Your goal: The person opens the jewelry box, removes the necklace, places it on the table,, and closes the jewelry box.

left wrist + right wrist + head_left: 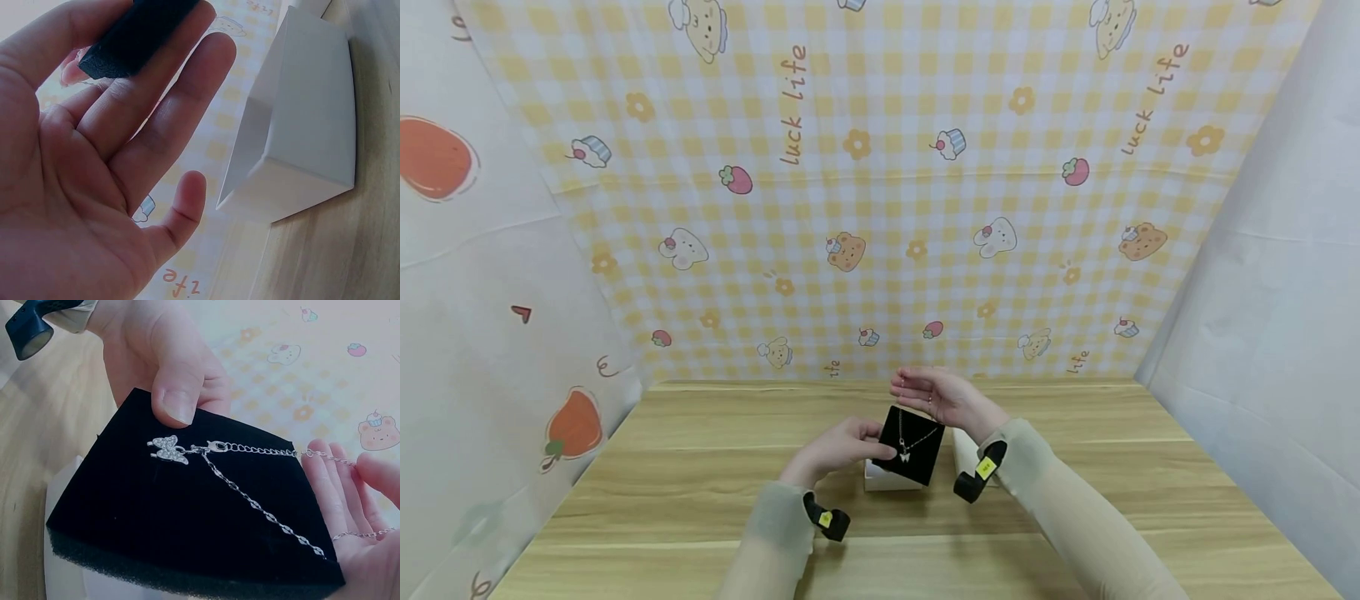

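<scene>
My left hand grips a black foam jewelry pad by its edge, thumb on the top face, fingers underneath. A silver necklace with a sparkling butterfly pendant lies across the pad's face, its clasp beside the pendant. Two strands of chain run over the pad's far edge to my right hand. Its fingers are extended and loosely bent, with the chain draped across them. Below the pad, an open white box stands on the table.
A second white box part lies on the wooden table, partly hidden by my right wrist. A checked cartoon curtain hangs behind the table. Pale cloths hang at both sides. Each wrist carries a black strap camera.
</scene>
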Available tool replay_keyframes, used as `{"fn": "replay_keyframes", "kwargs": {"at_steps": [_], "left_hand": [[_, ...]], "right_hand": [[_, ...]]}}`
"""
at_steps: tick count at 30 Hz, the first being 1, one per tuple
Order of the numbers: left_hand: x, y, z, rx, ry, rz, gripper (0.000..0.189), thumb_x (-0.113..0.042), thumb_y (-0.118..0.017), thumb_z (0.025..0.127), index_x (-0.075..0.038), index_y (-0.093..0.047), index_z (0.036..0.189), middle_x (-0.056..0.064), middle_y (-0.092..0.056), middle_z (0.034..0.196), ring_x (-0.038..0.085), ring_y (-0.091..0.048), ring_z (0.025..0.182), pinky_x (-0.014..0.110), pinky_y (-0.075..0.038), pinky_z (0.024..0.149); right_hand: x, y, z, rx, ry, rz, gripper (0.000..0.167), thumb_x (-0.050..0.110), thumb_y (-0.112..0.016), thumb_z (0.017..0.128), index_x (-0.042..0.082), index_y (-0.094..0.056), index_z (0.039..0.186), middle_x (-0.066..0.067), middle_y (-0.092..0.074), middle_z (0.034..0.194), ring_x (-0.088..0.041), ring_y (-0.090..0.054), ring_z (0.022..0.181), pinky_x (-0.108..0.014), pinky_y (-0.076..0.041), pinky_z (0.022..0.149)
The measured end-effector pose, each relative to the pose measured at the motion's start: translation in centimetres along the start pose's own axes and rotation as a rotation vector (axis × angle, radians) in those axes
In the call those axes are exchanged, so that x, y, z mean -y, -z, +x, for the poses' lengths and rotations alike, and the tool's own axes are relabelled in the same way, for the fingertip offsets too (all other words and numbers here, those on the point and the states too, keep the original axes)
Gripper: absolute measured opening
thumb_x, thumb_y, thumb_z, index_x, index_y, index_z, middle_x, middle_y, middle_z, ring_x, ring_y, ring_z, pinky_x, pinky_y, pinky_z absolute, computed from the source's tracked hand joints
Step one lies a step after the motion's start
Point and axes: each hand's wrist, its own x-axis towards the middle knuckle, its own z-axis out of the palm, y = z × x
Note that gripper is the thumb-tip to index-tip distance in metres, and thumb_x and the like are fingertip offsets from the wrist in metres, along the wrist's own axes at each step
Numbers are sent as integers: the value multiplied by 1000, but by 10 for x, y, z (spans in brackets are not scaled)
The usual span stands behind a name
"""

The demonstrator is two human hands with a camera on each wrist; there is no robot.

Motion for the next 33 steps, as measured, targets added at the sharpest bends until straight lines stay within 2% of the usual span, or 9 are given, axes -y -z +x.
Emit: {"fn": "replay_keyframes", "kwargs": {"at_steps": [3,6,10,12,16,21,26,33], "left_hand": [[0,0,0,2,-4,-1,21,-16,-67,87,3,-70,97,5,-71,87,13,-63,81,31,-47,83],[1,0,1,0,-7,6,21,-16,-67,87,3,-70,97,5,-71,86,13,-63,80,31,-48,82],[2,0,1,-1,-8,15,21,-16,-67,87,2,-70,96,4,-71,85,12,-62,79,30,-47,82],[2,0,1,-2,-9,18,22,-17,-67,87,2,-70,97,4,-71,86,12,-62,80,30,-47,82],[1,1,0,0,-12,15,22,-17,-67,87,2,-70,98,4,-71,87,13,-62,80,31,-47,83],[1,1,0,4,-7,10,22,-17,-67,88,2,-70,98,4,-71,88,14,-63,82,31,-47,84],[1,1,-1,2,-6,12,22,-17,-67,88,2,-70,98,4,-71,88,14,-62,82,31,-48,83],[2,1,0,6,-3,10,22,-17,-66,88,2,-70,98,4,-71,88,14,-63,83,31,-48,83]], "right_hand": [[0,1,0,17,-10,9,29,9,-48,102,-8,-54,125,-13,-71,96,-26,-66,103,-32,-52,88],[0,3,-1,54,-26,15,46,17,-40,105,-12,-35,142,-20,-67,112,-34,-52,123,-34,-48,94],[1,6,-2,126,-43,26,55,27,-27,108,-13,-26,146,-30,-42,141,-38,-33,135,-35,-43,100],[2,8,-3,162,-46,36,56,29,-22,108,-13,-23,146,-30,-27,149,-38,-28,138,-36,-40,103],[4,11,-4,199,-51,49,58,30,-19,108,-12,-20,147,-30,-21,152,-38,-28,138,-37,-38,105],[7,11,-6,222,-55,82,57,29,-19,108,-12,-17,148,-30,-24,151,-37,-29,138,-37,-36,107],[9,10,-7,229,-56,138,56,27,-20,108,-11,-17,148,-29,-24,152,-37,-27,140,-38,-35,107],[12,9,-8,230,-50,151,56,27,-18,108,-11,-13,149,-29,-21,153,-36,-26,140,-37,-34,108]]}}
